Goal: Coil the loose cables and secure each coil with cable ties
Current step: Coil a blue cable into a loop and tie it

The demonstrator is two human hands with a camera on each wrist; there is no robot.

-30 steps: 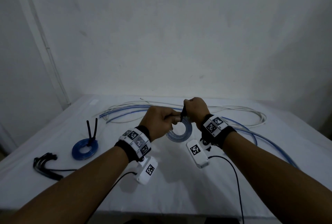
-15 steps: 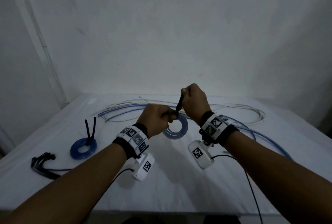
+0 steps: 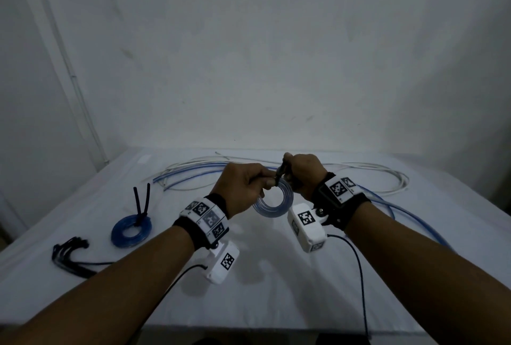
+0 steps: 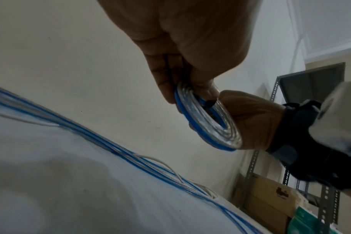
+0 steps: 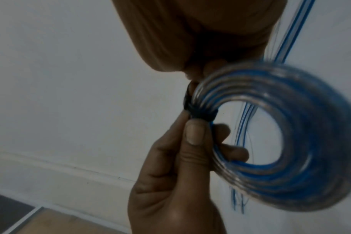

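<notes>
Above the bench's (image 3: 276,303) middle, the left hand (image 3: 243,187) pinches the light, springy coil (image 3: 272,202) beside its tie (image 5: 200,113), whose tail the right hand (image 3: 305,176) grips.

It looked like a plain back room or storeroom used as a workspace. Bare white walls (image 3: 249,54) rose beyond the hands, and a desk (image 3: 276,289) draped in white cloth lay under them. Past the right hand (image 4: 250,120) stood a slotted metal rack (image 4: 329,204) holding cardboard boxes (image 4: 270,199).
</notes>
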